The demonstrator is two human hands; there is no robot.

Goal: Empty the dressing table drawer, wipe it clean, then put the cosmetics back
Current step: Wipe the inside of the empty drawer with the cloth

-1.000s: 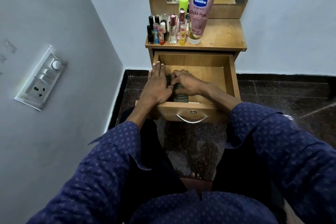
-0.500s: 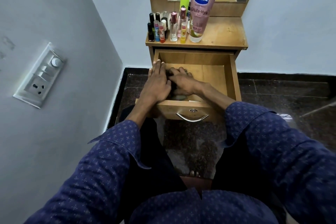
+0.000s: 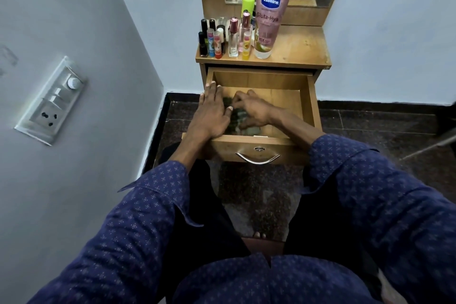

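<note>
Head view: cosmetics [image 3: 232, 37] stand out on top, right hand [image 3: 254, 111] grips cloth [image 3: 240, 116] wiping drawer [image 3: 311, 101], left hand [image 3: 212, 113] flat; restocking remains.

Open light-brown wooden drawer [image 3: 312, 103]: smooth matt laminate, with a curved polished metal handle [image 3: 257, 158] on its front. Tall pink plastic lotion tube [image 3: 270, 15]: soft sheen; small clear glass perfume bottle [image 3: 233, 43]: glossy. Dark speckled stone floor [image 3: 370, 128]: polished; blue patterned shirt sleeve [image 3: 385, 202]: matt woven cloth
</note>
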